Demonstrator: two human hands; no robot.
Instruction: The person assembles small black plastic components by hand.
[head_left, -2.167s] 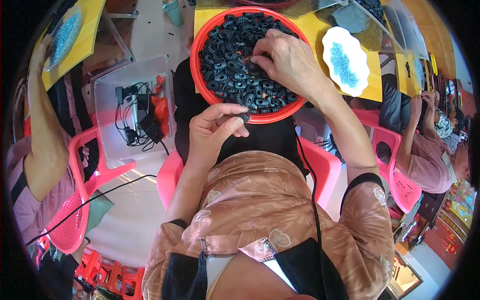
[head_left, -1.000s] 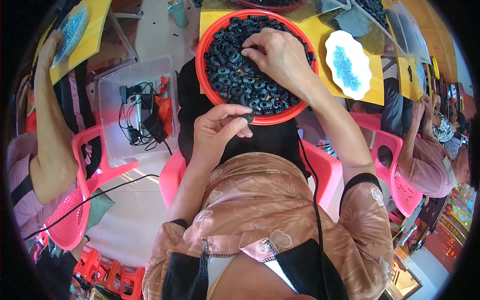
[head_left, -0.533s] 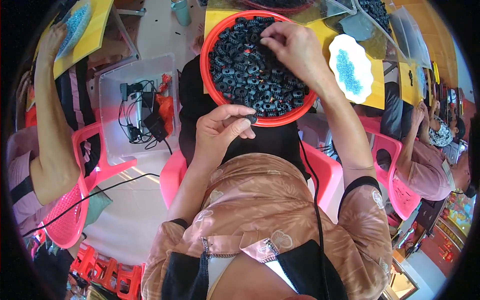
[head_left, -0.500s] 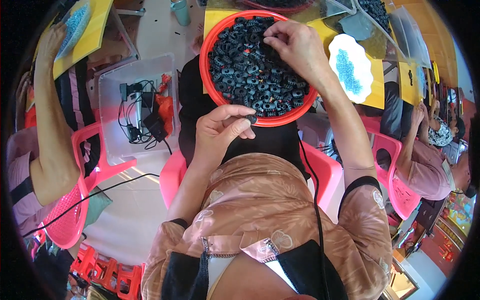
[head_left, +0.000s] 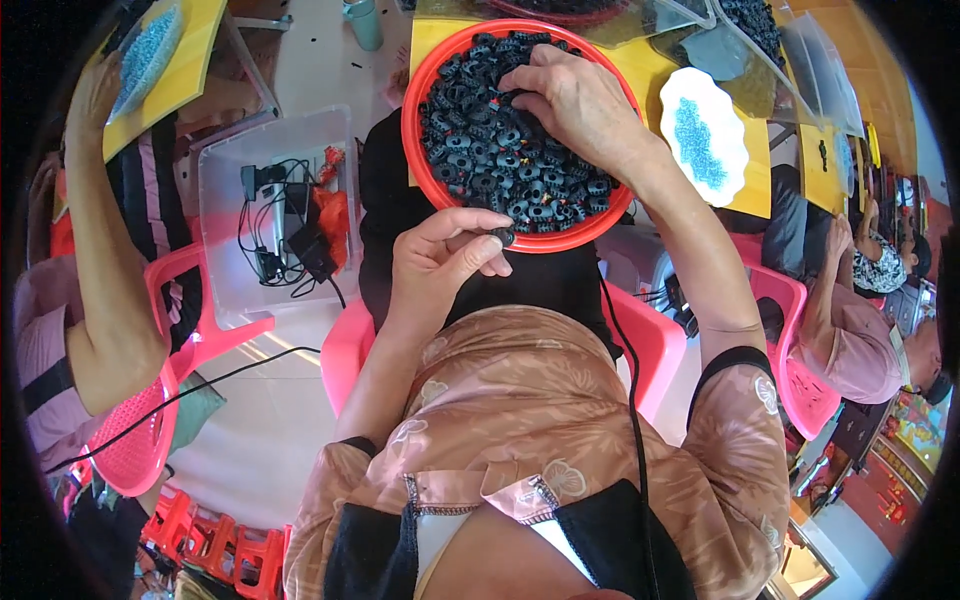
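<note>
Left hand (head_left: 440,258) pinches 1 small black part (head_left: 506,237) by the near rim of your red basin (head_left: 410,130); your right hand (head_left: 578,103) curls over the heaped black parts (head_left: 468,125) inside, hold unclear. Possible faults: slack pinch drops your piece; wide right-hand swing knocks the white dish (head_left: 735,112).

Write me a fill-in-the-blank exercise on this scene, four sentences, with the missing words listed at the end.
1. The right hand is at the black pieces heaped in a basin coloured ____.
2. The left hand pinches a small dark piece between its index finger and its ____.
3. The scalloped white dish holds small bits coloured ____.
4. The clear plastic box with black adapters in it stands on the person's ____ side.

Missing words: red; thumb; blue; left.
</note>
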